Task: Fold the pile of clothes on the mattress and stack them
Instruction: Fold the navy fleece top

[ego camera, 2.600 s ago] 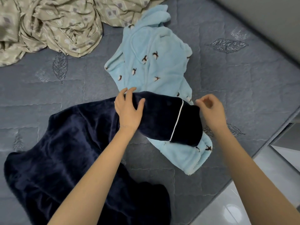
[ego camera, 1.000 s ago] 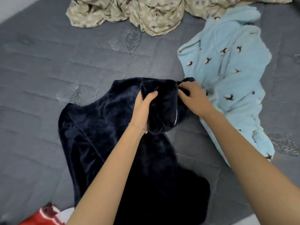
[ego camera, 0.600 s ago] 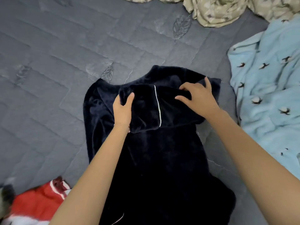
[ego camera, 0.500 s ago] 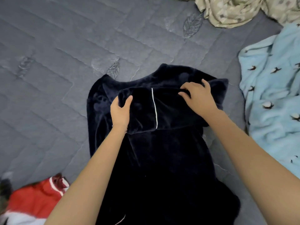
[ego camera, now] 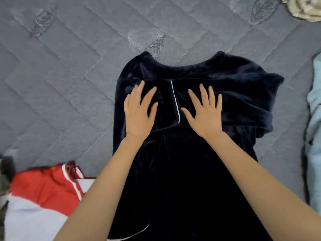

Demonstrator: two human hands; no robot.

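A dark navy fleece garment with thin white piping lies spread on the grey quilted mattress, its sleeve folded across the chest. My left hand lies flat on the folded sleeve, fingers straight and spread. My right hand presses flat on the same sleeve, just right of the white piping line. Neither hand grips the cloth.
A red and white garment lies bunched at the lower left. A light blue fleece garment runs along the right edge. A corner of beige patterned cloth shows at the top right.
Both hands have let go of the folded navy sleeve and now lie flat on it with spread fingers. The view has shifted left, so the blue garment sits at the right edge.
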